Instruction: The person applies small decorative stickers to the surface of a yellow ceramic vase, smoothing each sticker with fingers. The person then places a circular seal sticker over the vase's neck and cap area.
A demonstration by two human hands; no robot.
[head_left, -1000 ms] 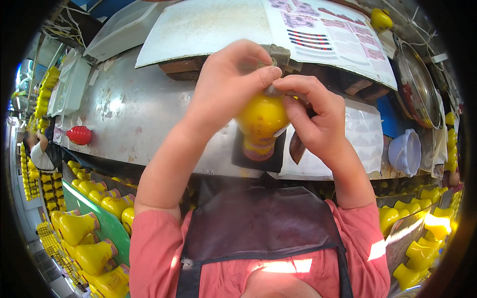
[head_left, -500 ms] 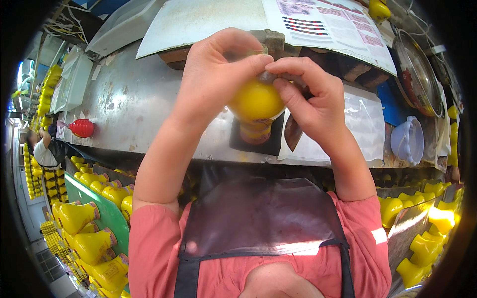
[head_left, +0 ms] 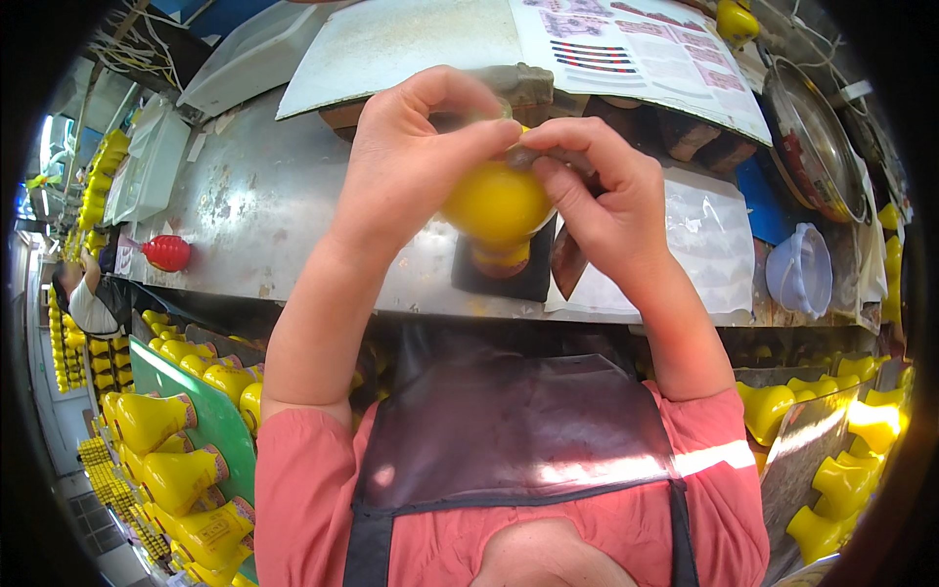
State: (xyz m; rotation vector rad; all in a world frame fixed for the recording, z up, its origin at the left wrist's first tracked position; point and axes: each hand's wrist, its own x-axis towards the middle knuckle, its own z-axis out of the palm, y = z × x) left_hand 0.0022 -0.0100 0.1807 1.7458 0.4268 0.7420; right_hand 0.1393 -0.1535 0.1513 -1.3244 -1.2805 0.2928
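Observation:
A glossy yellow vase (head_left: 497, 203) with a rounded body and narrower lower end is upright on a black square pad (head_left: 533, 282). My left hand (head_left: 416, 152) curls over its top, thumb and fingers closed around something thin and translucent that is mostly hidden. On the other side, my right hand (head_left: 611, 191) pinches at the vase's top, its fingertips at a small greyish bit (head_left: 523, 156). A brown, pointed tool (head_left: 567, 264) sticks out below the right palm and seems tucked in that hand. The vase's mouth is covered by my fingers.
White sheets (head_left: 699, 235) lie right of the pad on the metal bench (head_left: 235, 225). Beyond is a board with printed decal sheets (head_left: 626, 59). A lilac bucket (head_left: 800, 271), a round metal pan (head_left: 817, 137) and a red container (head_left: 166, 252) stand about. Yellow vases (head_left: 181, 479) fill both sides.
My left hand has shifted slightly left and down. The right hand has moved a little left and stays at the vase's top. The vase's body has tilted or shifted slightly left.

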